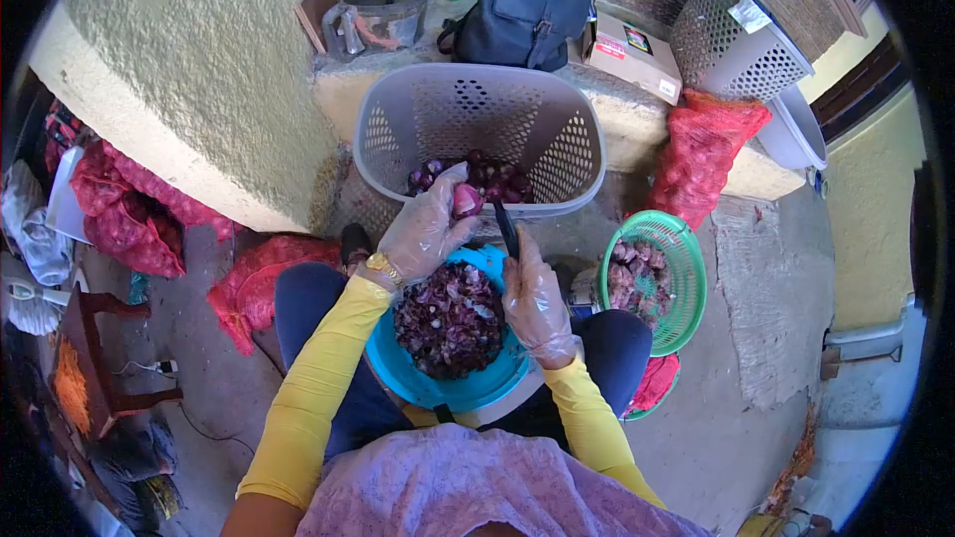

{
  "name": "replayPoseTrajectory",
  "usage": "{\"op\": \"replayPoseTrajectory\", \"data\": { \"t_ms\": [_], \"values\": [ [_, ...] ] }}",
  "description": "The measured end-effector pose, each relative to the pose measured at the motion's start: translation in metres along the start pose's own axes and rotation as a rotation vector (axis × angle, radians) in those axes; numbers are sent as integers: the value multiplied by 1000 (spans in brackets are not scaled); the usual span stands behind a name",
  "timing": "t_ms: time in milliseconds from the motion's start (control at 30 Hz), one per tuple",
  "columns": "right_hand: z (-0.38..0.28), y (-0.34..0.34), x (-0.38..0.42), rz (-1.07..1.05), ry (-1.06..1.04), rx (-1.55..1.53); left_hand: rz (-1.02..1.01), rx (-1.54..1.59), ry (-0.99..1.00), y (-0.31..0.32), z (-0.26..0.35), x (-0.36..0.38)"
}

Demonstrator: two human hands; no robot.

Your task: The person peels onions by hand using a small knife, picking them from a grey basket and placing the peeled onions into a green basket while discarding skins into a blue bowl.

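Note:
In a clear plastic glove, my left hand (430, 226) is closed around a peeled red onion (467, 201), held over the near rim of the grey perforated basket (582, 194). Also gloved, my right hand (535, 298) grips a knife (506, 229) by its black handle, pointing up beside the onion. Below both hands sits a blue basin (477, 396) with a heap of dark purple onion skins (450, 323) in it, between my knees. Several peeled onions (497, 179) lie at the bottom of the grey basket.
A green basket (693, 283) with unpeeled bulbs stands right of my knee. Red mesh sacks (269, 278) lie at left, and another mesh sack (701, 154) leans at right. A black backpack (532, 10), a cardboard box (629, 52) and a clear container (388, 0) rest on the ledge behind.

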State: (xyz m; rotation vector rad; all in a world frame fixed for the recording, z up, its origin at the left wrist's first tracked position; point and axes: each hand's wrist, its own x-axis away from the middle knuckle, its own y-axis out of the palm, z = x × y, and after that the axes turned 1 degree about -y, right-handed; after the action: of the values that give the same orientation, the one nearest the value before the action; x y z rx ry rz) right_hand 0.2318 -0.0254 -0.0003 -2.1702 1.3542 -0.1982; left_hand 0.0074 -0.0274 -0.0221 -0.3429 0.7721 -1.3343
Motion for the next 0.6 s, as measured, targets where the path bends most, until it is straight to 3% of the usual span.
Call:
{"op": "replayPoseTrajectory", "data": {
  "t_ms": [67, 133, 233, 433, 600],
  "values": [
    [3, 4, -2, -34, 53, 25, -16, -14, -32, -1, 5, -2],
    [17, 13, -4, 120, -174, 70, -42, -115, -28, -2, 10, -2],
    [24, 16, -8, 146, -285, 70, -64, -151, -14, 0, 10, -2],
    [12, 6, -2, -10, -97, 39, -57, -136, 40, 4, 3, -2],
    [11, 8, -2, 19, -146, 82, -95, -177, -7, 1, 8, -3]
  ]
}}
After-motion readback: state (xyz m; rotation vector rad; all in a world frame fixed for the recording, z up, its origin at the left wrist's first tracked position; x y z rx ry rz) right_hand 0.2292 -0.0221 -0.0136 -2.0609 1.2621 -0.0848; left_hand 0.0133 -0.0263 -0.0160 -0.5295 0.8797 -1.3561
